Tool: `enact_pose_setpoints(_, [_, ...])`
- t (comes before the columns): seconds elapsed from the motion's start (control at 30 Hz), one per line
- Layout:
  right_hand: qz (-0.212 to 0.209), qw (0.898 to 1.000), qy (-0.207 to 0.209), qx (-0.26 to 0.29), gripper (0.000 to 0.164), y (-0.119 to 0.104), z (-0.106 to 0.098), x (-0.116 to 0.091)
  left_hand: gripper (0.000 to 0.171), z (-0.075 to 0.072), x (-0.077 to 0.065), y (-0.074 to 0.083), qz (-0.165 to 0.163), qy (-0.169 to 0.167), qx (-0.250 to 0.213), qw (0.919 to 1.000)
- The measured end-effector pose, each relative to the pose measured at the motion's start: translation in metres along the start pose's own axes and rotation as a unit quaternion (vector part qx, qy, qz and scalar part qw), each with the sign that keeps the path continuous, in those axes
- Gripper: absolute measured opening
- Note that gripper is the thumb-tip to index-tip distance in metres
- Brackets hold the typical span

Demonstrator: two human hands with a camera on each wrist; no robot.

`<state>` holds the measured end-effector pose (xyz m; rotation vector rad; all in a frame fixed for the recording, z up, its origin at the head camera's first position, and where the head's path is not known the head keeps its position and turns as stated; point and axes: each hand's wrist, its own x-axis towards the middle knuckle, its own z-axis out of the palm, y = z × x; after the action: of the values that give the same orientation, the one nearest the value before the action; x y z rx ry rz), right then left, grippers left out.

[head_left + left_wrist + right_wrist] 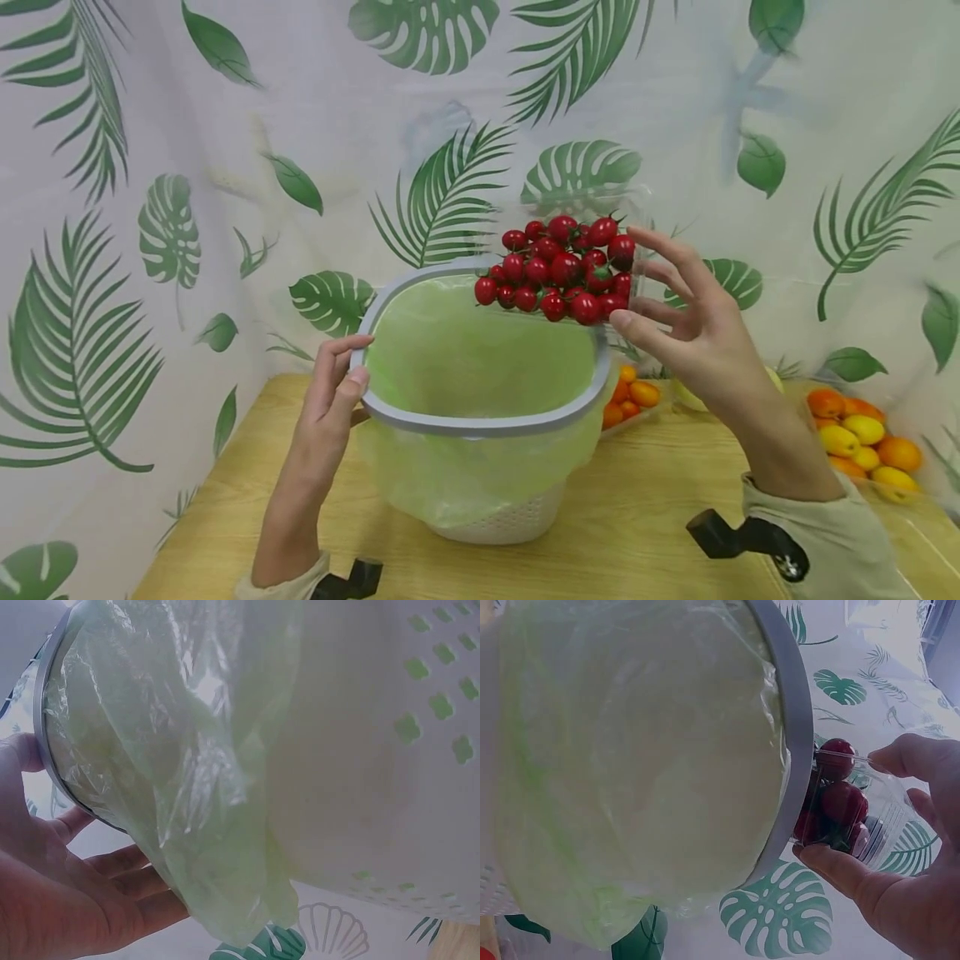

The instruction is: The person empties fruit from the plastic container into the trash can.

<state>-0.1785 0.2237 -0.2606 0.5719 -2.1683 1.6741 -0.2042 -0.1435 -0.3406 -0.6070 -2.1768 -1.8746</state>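
A white perforated bin [513, 521] with a grey rim [480, 427] stands on the table, lined with a pale green plastic bag [465, 471] folded over its outside. My left hand [318, 417] pinches the rim at its left side; the left wrist view shows its other fingers beside the bag. Above the bin's far right side, my right hand [697, 321] grips a clear plastic container [889, 825] by its right end, thumb below and fingers above. Piled in this tilted container are many red cherry tomatoes [564, 268] with some green stems.
Behind the bin to the right sits a container of small orange fruits [630, 400]. A clear tray of yellow and orange fruits [866, 442] stands at the table's right. A leaf-printed curtain [247, 125] hangs close behind the wooden table [637, 533].
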Motion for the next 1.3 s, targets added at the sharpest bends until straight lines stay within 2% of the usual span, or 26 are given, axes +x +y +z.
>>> enact_pose_setpoints(0.37, [-0.033,0.999,-0.006,0.005,0.073,0.006,0.013,0.002,0.036,-0.002,-0.002,-0.001,-0.007,0.004,0.001,1.0])
enact_pose_setpoints(0.7, [-0.054,0.998,0.005,0.019,0.075,0.011,0.026,0.003,0.037,-0.002,0.001,-0.001,-0.003,0.0,0.0,1.0])
enact_pose_setpoints(1.1, [-0.087,0.996,-0.009,-0.032,0.078,0.013,0.029,-0.003,0.037,-0.002,0.0,-0.002,0.001,-0.002,-0.003,1.0])
enact_pose_setpoints(1.3, [-0.102,0.993,0.0,-0.051,0.08,0.014,0.03,-0.004,0.037,-0.001,0.0,-0.002,0.005,-0.003,-0.01,0.9999])
